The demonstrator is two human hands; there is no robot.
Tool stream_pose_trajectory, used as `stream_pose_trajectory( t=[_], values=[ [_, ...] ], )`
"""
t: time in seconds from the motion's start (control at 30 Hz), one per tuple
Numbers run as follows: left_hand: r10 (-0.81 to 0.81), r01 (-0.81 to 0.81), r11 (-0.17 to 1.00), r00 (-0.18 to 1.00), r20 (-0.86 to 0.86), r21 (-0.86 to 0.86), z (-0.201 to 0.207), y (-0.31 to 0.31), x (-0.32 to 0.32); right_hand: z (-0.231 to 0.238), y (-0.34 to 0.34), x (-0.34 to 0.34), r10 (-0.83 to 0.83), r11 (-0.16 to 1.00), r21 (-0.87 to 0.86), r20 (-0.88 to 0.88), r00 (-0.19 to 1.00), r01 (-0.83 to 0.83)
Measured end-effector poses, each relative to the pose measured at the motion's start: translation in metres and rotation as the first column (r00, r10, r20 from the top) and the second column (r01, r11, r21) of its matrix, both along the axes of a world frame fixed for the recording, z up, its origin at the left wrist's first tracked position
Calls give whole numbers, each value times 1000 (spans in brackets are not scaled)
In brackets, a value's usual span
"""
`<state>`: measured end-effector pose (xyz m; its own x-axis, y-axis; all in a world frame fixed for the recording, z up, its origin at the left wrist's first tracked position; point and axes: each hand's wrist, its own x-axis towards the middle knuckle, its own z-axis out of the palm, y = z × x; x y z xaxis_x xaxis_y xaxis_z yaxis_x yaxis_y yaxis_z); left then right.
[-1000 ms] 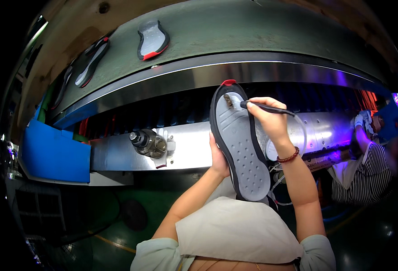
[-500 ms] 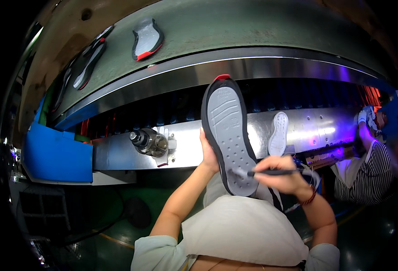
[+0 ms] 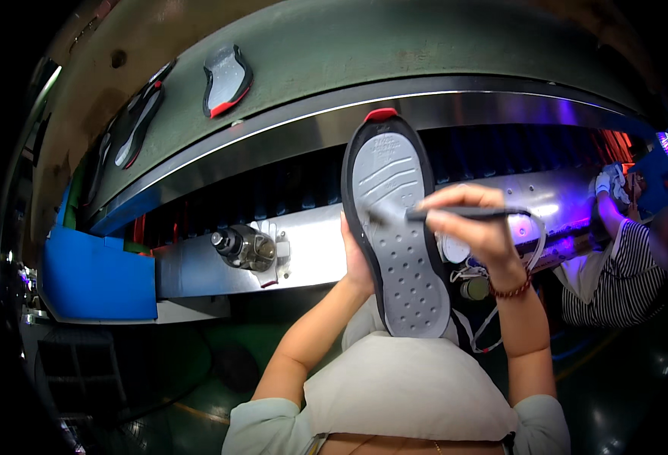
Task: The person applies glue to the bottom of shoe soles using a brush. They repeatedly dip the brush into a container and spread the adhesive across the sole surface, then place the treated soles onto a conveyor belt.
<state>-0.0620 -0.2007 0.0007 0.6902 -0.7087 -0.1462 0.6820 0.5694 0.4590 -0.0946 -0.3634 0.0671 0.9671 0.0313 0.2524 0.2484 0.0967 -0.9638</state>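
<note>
A shoe sole [image 3: 404, 265] with a grey inner face, black rim and red tip stands upright before me, its lower end against the pale apron on my lap. My left hand [image 3: 357, 262] grips it by the left edge, with most fingers hidden behind. Between the fingers of my right hand [image 3: 478, 227] is a black-handled brush [image 3: 417, 215], connected to a pale tube [image 3: 539, 239]. The blurred brush tip is over the sole's ridged upper middle. Partly hidden behind my right hand lies a small white sole-shaped piece [image 3: 454, 249].
Soles [image 3: 228, 80] lie on a green conveyor belt [image 3: 364, 45] beyond a metal rail. A dark-capped bottle [image 3: 250, 250] stands on the metal ledge [image 3: 311, 235], near a blue panel [image 3: 99, 273]. A small jar [image 3: 473, 288] is below my right hand. Another person in stripes [image 3: 614, 280] works at right.
My right hand has moved the brush up the sole, from its dotted lower end to the ridged upper middle. My left hand keeps its hold. The view has shifted slightly.
</note>
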Motion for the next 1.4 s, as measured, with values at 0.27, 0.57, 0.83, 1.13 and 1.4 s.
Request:
stream_pose_trajectory(
  t=[0.27, 0.57, 0.83, 1.13, 1.4],
  values=[
    [242, -247, 956, 969, 45, 161, 14, -5, 8, 2, -1, -9, 146, 989, -21, -34, 989, -147],
    [82, -75, 996, 984, 156, -51, 22, -5, 16, -6, 0, -12, 246, 967, 50, 91, 965, -251],
    [155, -149, 988, 960, 233, -43, 30, -4, 25, -13, -4, -20, 207, 978, -24, 59, 977, -206],
    [176, -150, 983, 938, 298, -108, 31, 0, 35, -15, -4, -28, 149, 989, 6, 25, 988, -150],
    [209, -169, 974, 929, 305, -153, 34, 4, 36, -14, -3, -42, 172, 970, -195, 123, 977, -146]
  ],
)
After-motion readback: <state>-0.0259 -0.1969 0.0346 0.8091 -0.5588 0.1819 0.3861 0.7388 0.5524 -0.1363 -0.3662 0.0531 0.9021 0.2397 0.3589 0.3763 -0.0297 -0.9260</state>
